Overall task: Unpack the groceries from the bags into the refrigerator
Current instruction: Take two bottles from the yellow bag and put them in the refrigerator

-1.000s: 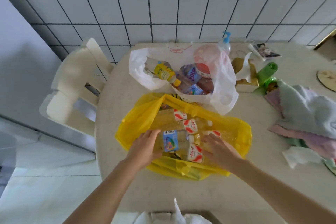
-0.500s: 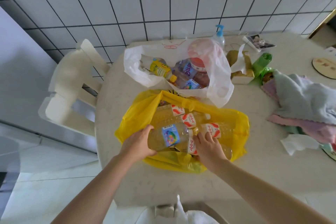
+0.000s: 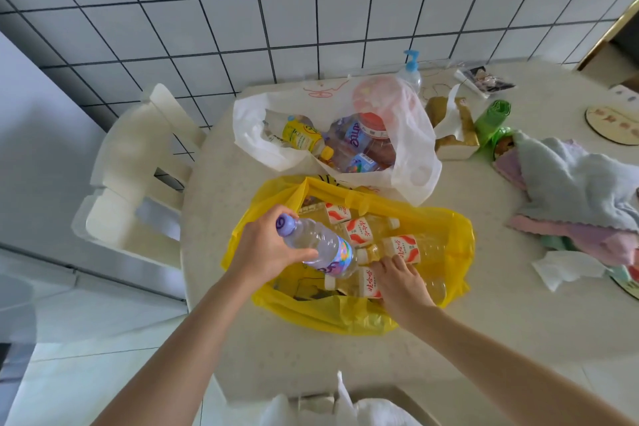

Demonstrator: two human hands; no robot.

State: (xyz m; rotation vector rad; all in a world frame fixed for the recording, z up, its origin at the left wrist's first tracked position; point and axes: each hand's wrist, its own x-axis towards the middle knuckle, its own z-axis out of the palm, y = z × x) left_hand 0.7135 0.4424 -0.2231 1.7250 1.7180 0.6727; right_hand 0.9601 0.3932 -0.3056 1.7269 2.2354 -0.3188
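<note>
Groceries sit in two bags on the round table: a yellow bag nearest the person and a white bag just behind it. The left hand has its fingers curled round a clear bottle with a purple cap, held tilted above the yellow bag. The right hand reaches into that bag, fingertips pinching the neck of one of four red-and-white labelled bottles lying inside. A white chair stands at the table's left, folded towels lie at the right.
</note>
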